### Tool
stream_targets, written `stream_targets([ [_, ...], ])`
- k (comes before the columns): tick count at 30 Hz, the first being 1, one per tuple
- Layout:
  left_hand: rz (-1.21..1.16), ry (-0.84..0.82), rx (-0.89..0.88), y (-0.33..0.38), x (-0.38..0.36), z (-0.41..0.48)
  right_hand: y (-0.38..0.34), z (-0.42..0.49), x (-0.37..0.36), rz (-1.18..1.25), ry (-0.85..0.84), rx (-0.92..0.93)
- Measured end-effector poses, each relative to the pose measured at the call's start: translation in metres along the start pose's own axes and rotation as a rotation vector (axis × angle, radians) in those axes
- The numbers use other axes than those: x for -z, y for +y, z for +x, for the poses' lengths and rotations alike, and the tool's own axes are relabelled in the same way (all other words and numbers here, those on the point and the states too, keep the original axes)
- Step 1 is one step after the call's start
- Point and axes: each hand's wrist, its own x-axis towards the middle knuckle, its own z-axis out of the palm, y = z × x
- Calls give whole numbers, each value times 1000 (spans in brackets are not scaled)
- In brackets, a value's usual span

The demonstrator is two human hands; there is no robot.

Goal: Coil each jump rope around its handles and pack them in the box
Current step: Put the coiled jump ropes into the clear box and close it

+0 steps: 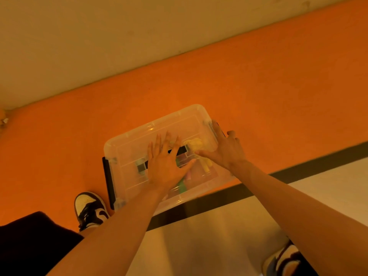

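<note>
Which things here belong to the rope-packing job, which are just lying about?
Job:
- lidded clear box
- yellow jump rope inside it
- left hand, flat on the lid
- right hand, at the box's right end

Lying about:
- left shoe
- right shoe
- black floor stripe

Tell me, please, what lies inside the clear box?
Through the clear box show a yellow rope, a pink piece and a green piece. The left hand and right hand on its lid hide the rest.
</note>
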Motion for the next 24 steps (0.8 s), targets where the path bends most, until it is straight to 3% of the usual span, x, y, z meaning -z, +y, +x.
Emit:
stream_targets([
  [4, -1, 6, -1, 0, 0, -1, -2, -1, 0, -7, 6, -23],
  [9, 5, 21, 5, 0, -1, -2, -5, -10, 0, -166, 247, 77],
  [15, 3, 13, 9, 1, 0, -2, -5, -13, 2, -194, 166, 165],
  [24, 30, -4, -3, -1, -6, -1, -2, -14, -3, -273, 273, 288],
])
